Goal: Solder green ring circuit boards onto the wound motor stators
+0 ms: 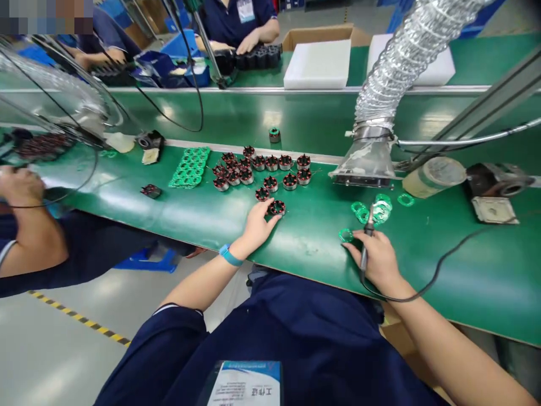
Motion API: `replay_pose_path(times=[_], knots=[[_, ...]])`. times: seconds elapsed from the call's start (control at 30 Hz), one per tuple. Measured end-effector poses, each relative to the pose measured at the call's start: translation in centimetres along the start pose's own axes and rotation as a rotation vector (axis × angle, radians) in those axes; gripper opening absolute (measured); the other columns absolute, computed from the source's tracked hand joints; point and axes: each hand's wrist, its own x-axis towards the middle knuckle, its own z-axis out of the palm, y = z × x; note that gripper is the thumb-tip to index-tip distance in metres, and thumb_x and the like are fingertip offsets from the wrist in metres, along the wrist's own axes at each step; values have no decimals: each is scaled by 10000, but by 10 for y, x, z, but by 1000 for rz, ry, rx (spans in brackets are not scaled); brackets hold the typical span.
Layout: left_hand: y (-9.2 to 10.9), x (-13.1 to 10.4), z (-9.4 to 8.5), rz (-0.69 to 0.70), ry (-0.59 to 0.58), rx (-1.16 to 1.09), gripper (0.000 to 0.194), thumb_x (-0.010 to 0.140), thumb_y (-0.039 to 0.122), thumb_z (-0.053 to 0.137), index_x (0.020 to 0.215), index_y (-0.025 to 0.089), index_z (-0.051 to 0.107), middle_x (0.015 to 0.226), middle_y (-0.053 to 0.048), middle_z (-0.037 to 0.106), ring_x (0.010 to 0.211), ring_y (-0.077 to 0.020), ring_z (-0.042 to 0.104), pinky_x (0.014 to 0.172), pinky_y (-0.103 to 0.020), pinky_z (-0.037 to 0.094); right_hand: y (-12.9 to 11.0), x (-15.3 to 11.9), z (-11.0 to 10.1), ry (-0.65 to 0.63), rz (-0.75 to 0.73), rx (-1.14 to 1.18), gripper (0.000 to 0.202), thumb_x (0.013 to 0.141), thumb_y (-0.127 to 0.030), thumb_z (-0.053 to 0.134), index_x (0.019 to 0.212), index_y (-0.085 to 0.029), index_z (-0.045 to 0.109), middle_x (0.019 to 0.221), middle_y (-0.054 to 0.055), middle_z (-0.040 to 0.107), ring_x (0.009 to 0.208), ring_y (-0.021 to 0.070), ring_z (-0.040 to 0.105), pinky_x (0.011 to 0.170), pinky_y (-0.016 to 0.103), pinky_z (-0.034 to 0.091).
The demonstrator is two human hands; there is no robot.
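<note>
My left hand (255,228), with a blue wristband, is closed around a motor stator (277,208) with red windings at the table's near side. Behind it stand several more stators (271,163) in a loose cluster. My right hand (378,256) grips a soldering iron (364,254), its tip pointing up and away. The thumb and forefinger of that hand also pinch a green ring-shaped circuit board (345,235). Just beyond lies a small pile of similar green rings (381,210). A single stator with a green ring on top (274,134) stands farther back.
A fume extraction hood (363,163) hangs above the rings. At right are a whitish tub (433,176) and a soldering iron stand (501,183). A green board panel (190,167) lies left of the stators. Co-workers sit at left (29,242) and across the line (240,25).
</note>
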Motion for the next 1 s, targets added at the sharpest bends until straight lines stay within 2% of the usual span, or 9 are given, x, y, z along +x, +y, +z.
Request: replay_pose_path(times=[0.1, 0.23, 0.33, 0.43, 0.53, 0.63, 0.73, 0.87, 1.0], knots=[[12, 3, 10, -6, 16, -12, 419, 861, 340, 786, 1214, 185, 621, 1048, -83, 645, 974, -229, 640, 899, -407, 555, -7, 2, -3, -33, 57, 2, 362, 899, -405, 743, 1163, -178, 645, 994, 134, 738, 957, 304, 652, 861, 452, 558], [27, 7, 25, 31, 16, 1, 484, 787, 331, 848, 1176, 185, 602, 1309, -151, 592, 1282, -318, 564, 1105, -516, 465, -6, 4, -4, -62, 67, 125, 318, 934, -288, 678, 1236, -215, 611, 1298, 147, 699, 1188, 319, 614, 974, 492, 516], [31, 12, 36, -5, -39, -85, 527, 774, 303, 853, 1210, 187, 582, 1277, -134, 647, 1241, -305, 616, 1101, -522, 483, -4, 7, -1, -119, 62, 161, 250, 965, -248, 627, 1214, -231, 627, 1289, 120, 718, 1209, 313, 606, 943, 476, 497], [38, 17, 37, -26, -150, -213, 515, 778, 331, 851, 1199, 195, 589, 1213, -105, 679, 1155, -266, 668, 1046, -476, 535, -2, 9, 1, -145, 80, 154, 231, 977, -262, 620, 1203, -224, 644, 1244, 117, 738, 1166, 309, 607, 911, 456, 474], [57, 20, 32, 26, -368, -307, 497, 781, 342, 849, 1190, 199, 606, 1124, -79, 691, 1008, -218, 697, 888, -379, 589, 1, 10, 1, -163, 87, 170, 231, 984, -266, 608, 1207, -221, 649, 1255, 105, 738, 1149, 305, 592, 895, 447, 454], [84, 24, 30, 146, -533, -228, 452, 769, 296, 857, 1153, 209, 634, 1062, -54, 692, 936, -197, 674, 803, -329, 567, 4, 11, 0, -180, 80, 205, 241, 988, -241, 588, 1221, -221, 647, 1263, 86, 735, 1132, 297, 583, 885, 436, 447], [107, 27, 36, 239, -563, -105, 426, 789, 241, 835, 1161, 211, 629, 1046, -46, 689, 961, -208, 648, 863, -357, 540, 5, 11, -3, -190, 78, 220, 279, 983, -252, 597, 1258, -229, 638, 1293, 94, 717, 1153, 304, 576, 909, 445, 446], [126, 31, 43, 312, -602, 31, 418, 818, 298, 827, 1177, 209, 633, 1046, -65, 653, 1011, -253, 597, 918, -415, 512, 1, 6, -17, -84, 148, 238, 335, 1012, -313, 572, 1332, -220, 606, 1221, 123, 740, 1126, 302, 609, 910, 454, 466], [136, 31, 48, 353, -696, 97, 403, 853, 261, 776, 1225, 219, 628, 1076, -82, 571, 1031, -263, 567, 922, -427, 517, -4, -6, -38, 61, 273, 309, 586, 1035, -502, 505, 1542, -228, 402, 1134, 105, 759, 1059, 283, 681, 950, 465, 506]])
